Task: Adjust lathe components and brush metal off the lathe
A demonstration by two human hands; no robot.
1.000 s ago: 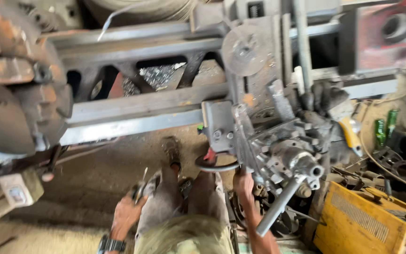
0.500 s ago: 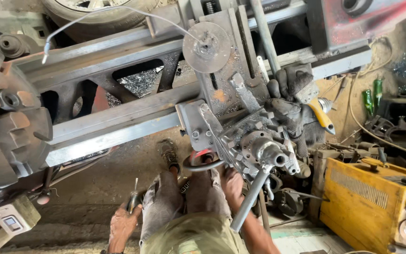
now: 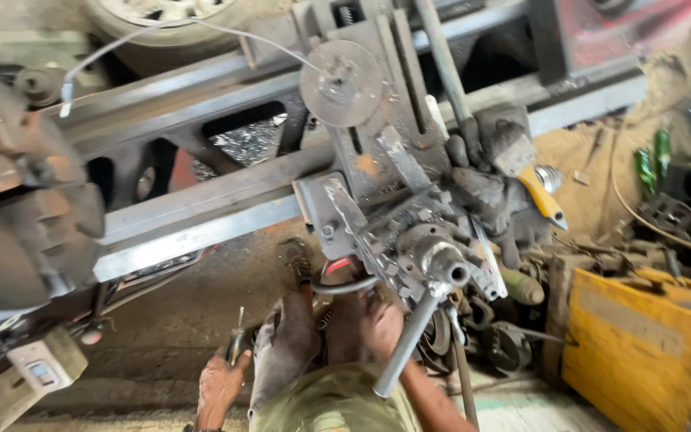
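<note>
A slim screwdriver-like tool [image 3: 237, 340] is being gripped in the left hand [image 3: 219, 386], near the bottom edge of the view, low over the dirt floor [image 3: 161, 344]. The fingers are being kept closed around its dark handle, and only a thin metal shaft is being shown above the fist; its tip is too small to make out. The wrist below is being cut off by the frame.

The right hand [image 3: 379, 324] is being held just right of the person's grey-trousered knee [image 3: 285, 352], close under a round metal ring [image 3: 344, 284] with a red patch behind it. Whether its fingers are closed on anything cannot be told, since the hand is partly being hidden by a long grey lever handle [image 3: 409, 340] that is slanting down across it.

That handle is being carried by the greasy carriage [image 3: 409, 232] of a large lathe, whose long bed rails [image 3: 201, 216] are running from near left to far right. A round handwheel [image 3: 341, 82] is being seen above the carriage. At the left, a big rusty casting [image 3: 17, 208] is being blurred beyond detail. At the right, a yellow box [image 3: 641, 344] is being cut off by the edge, with a yellow-handled tool [image 3: 543, 198] lying farther back among dark, hard-to-read parts.
</note>
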